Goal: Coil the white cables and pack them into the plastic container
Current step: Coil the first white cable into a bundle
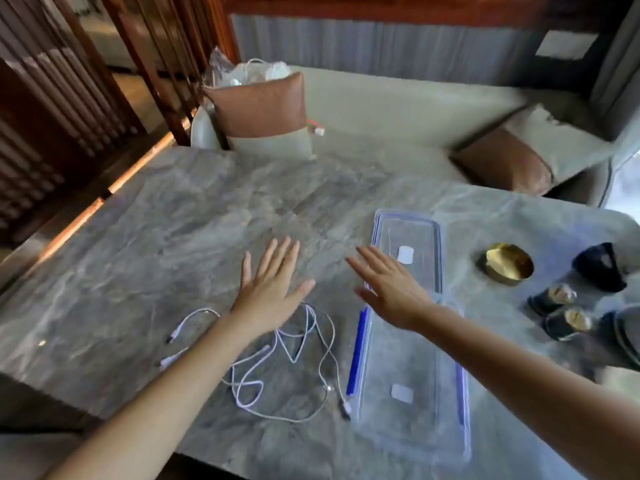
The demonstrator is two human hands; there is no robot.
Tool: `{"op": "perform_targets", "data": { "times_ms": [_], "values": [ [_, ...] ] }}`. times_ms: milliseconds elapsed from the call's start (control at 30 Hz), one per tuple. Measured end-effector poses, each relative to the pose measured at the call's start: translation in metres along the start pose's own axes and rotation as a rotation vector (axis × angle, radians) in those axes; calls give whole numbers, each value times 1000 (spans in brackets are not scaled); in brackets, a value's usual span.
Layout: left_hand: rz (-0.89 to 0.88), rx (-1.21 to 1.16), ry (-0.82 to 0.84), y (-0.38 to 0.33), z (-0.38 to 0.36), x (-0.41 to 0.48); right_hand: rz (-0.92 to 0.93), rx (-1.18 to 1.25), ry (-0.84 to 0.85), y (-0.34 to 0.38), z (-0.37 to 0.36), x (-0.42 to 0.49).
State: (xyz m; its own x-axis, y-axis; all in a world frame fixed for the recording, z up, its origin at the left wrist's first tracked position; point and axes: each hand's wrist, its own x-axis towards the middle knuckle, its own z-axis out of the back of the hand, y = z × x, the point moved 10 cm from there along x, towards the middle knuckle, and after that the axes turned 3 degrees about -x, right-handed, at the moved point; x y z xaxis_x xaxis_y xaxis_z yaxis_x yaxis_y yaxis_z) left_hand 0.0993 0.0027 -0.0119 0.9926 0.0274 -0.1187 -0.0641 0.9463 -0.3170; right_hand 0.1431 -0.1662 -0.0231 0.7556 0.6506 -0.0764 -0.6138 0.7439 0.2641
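Note:
White cables (pixel 294 355) lie loose and tangled on the grey marble table (pixel 156 244), partly under my left forearm. My left hand (pixel 272 289) hovers flat above the table just beyond the tangle, fingers straight and spread, holding nothing. My right hand (pixel 391 289) is also flat and empty, reaching over the gap between two clear plastic pieces with blue trim. The nearer piece (pixel 412 386) lies right of the cables. The farther piece (pixel 408 247) lies beyond my right hand. I cannot tell which is the container and which the lid.
A gold bowl (pixel 507 268) and several small dark cups (pixel 568 320) stand at the table's right side. Behind the table is a bench with two brown-and-grey cushions (pixel 263 112) and a clear bag (pixel 242 71) holding more white things.

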Motion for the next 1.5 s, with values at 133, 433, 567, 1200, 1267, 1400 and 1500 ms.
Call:
{"op": "perform_targets", "data": {
  "times_ms": [133, 433, 567, 1200, 1267, 1400, 1500],
  "values": [
    [106, -232, 55, 8, -48, -21, 42, 40, 212, 17, -45, -8],
    [261, -865, 107, -24, -112, -75, 108, 212, 161, 60, -54, -19],
    [173, -726, -2, -33, -78, -78, 90, 314, 149, 65, -49, -14],
    [252, -1339, -877, 75, 109, -124, 57, 488, 193, 67, -28, -9],
    [240, -1454, -961, 81, 119, -125, 125, 286, 184, 73, -27, -10],
    [146, -1442, -876, 97, 153, -115, 140, 199, 218, 72, -34, -16],
    [144, -1292, -743, 91, 159, -107, 120, 413, 259, 73, -35, -17]
  ]
}}
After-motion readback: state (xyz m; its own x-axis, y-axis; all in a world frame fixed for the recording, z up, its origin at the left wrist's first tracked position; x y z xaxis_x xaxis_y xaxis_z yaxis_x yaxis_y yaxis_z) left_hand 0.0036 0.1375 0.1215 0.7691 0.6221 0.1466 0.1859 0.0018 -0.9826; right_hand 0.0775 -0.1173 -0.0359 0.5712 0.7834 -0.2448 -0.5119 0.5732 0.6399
